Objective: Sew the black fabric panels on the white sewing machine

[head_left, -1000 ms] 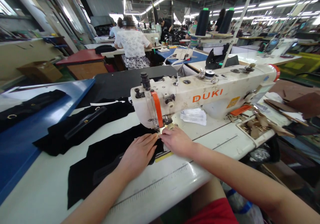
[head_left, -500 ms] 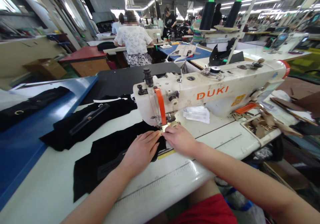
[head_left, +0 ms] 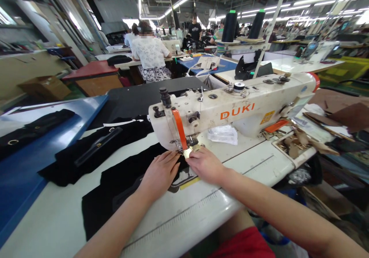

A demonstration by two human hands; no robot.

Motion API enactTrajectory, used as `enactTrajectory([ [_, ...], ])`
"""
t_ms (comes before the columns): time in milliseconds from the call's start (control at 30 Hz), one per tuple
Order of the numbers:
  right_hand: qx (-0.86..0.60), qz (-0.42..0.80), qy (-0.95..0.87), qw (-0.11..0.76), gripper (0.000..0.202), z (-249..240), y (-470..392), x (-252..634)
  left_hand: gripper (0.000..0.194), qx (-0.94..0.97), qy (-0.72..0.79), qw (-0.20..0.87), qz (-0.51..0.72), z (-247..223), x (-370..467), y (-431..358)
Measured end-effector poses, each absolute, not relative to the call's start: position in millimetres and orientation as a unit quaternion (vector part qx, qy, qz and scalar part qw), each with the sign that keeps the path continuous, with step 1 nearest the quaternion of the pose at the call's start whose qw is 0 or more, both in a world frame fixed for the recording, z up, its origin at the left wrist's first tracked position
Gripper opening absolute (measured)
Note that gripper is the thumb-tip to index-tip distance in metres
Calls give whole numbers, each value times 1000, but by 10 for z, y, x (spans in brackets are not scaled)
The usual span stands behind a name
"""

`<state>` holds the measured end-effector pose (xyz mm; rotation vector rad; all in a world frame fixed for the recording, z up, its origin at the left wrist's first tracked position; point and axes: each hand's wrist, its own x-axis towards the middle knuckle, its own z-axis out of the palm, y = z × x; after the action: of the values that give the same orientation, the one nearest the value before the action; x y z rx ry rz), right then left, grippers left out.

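Note:
A sewing machine marked DUKI (head_left: 230, 112) stands in front of me, its lit needle area just beyond my fingertips. Black fabric (head_left: 121, 169) lies on the white machine table, and its right end reaches under the presser foot. My left hand (head_left: 160, 173) rests flat on this fabric, fingers stretched toward the needle. Right of the needle, my right hand (head_left: 206, 166) has its fingers bent and pressed together close to the foot; what lies between them is hidden. The hands are a small gap apart.
More black pieces (head_left: 98, 146) with a dark strap lie at left, near a blue board (head_left: 25, 185). White labels (head_left: 222, 134) sit under the machine arm. A tray of small parts (head_left: 294, 146) is at right. Thread cones (head_left: 230, 27) stand behind; a person (head_left: 150, 52) sits farther back.
The view has shifted slightly, so the machine appears a little farther left. My fingertips have come slightly apart at the needle, and the fabric between them has moved a little.

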<state>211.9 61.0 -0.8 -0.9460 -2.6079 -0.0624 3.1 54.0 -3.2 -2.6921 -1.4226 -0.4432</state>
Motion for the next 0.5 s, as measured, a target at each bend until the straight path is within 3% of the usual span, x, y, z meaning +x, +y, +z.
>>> enactTrajectory([
  [300,-296,-20,-907,297,16,-50,533,2167,43,-869,-478,46,-122,73,-208,-46],
  [433,-282,-8,-907,313,18,-79,526,2171,72,-822,-537,120,-151,216,-395,-519],
  [500,-279,4,-905,321,18,-82,510,2172,78,-815,-552,122,-129,202,-566,-765],
])
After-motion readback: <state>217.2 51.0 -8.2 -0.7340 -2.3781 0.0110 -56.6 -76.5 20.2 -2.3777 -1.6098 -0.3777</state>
